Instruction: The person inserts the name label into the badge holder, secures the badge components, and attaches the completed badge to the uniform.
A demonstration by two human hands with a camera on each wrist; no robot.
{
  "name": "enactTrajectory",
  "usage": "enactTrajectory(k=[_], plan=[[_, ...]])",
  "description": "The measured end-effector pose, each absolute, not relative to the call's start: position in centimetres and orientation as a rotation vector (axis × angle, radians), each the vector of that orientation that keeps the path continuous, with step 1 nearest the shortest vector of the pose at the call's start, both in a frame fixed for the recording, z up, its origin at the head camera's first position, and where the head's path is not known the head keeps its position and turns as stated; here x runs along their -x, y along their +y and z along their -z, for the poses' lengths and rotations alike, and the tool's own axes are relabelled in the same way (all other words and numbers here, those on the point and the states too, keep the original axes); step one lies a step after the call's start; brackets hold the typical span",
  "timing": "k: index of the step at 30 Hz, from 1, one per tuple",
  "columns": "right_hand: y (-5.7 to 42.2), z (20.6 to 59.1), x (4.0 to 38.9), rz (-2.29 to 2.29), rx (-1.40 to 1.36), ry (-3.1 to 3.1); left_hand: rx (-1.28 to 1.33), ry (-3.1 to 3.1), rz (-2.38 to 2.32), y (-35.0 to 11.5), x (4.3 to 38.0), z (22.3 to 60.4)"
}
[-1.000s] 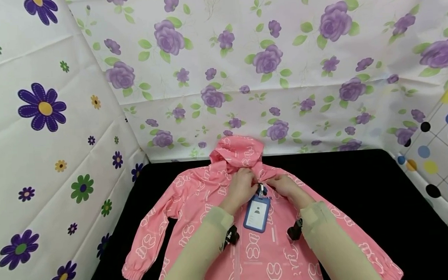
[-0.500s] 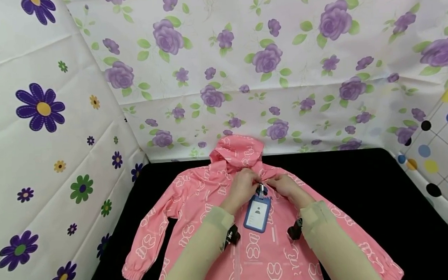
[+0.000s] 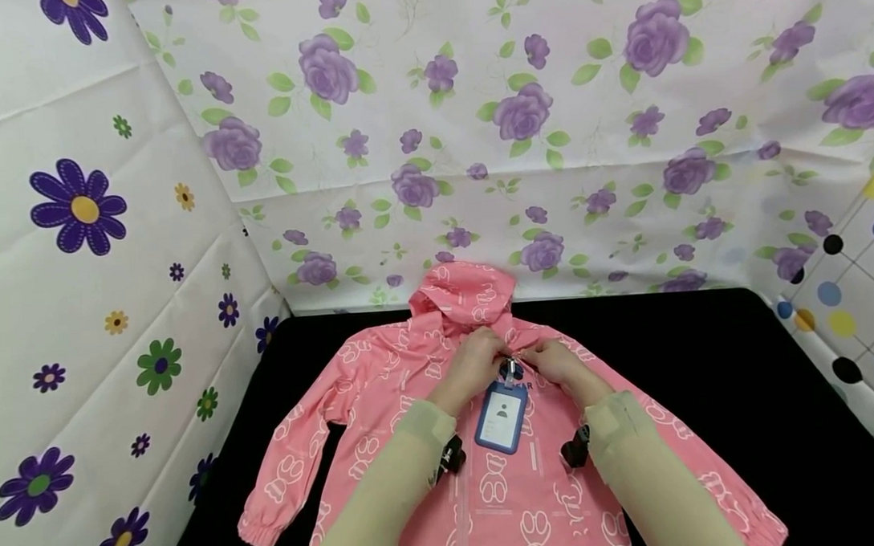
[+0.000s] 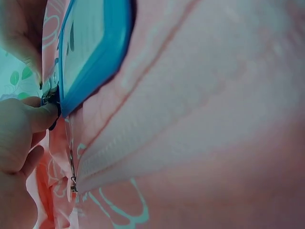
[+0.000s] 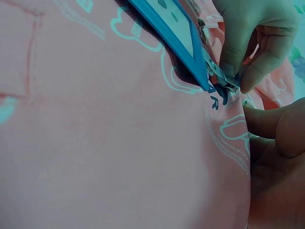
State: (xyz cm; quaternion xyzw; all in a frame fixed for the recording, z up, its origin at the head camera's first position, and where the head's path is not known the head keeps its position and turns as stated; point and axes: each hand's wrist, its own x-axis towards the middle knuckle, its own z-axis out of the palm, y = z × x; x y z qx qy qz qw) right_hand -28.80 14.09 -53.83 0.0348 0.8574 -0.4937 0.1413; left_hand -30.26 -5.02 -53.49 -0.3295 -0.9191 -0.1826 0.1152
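A blue-framed badge holder (image 3: 501,418) with a white card lies over the chest of a pink hooded jacket (image 3: 491,484) printed with white outlines. My left hand (image 3: 474,358) pinches the metal clip (image 5: 224,76) at the holder's top between thumb and fingertip, as the right wrist view shows. Just to its right, my right hand (image 3: 557,362) pinches the jacket's chest fabric, thumb (image 5: 264,121) on the front side. The clip sits right at the raised fold of cloth between both hands. Its jaws are partly hidden by the left fingertips.
The jacket is spread on a black table (image 3: 663,337), its hood (image 3: 466,292) toward the back and both sleeves out. A zipper pull (image 4: 73,186) hangs near the collar. Flower-printed curtains (image 3: 432,144) stand behind and at the left; a dotted one (image 3: 853,307) is at right.
My left fingertips have shifted slightly up and right with the clip, toward the right hand. More of the dark lettering on the jacket shows beside the badge holder. My right hand stays put.
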Motion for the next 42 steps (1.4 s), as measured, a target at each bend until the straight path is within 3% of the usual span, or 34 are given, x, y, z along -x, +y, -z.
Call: enactTrajectory(k=[23,35,42], plan=[[14.0,54.0,29.2,1.434,-0.023,2.482,1.035,-2.782,0.310,-4.4,30.3,53.0],[14.0,54.2,29.0,1.395,-0.023,2.542,0.985,-2.809,0.461,-4.8,30.3,53.6],[14.6,55.0,28.6,1.228,0.178,2.767,0.924,-2.829,0.674,-6.6,29.4,53.5]])
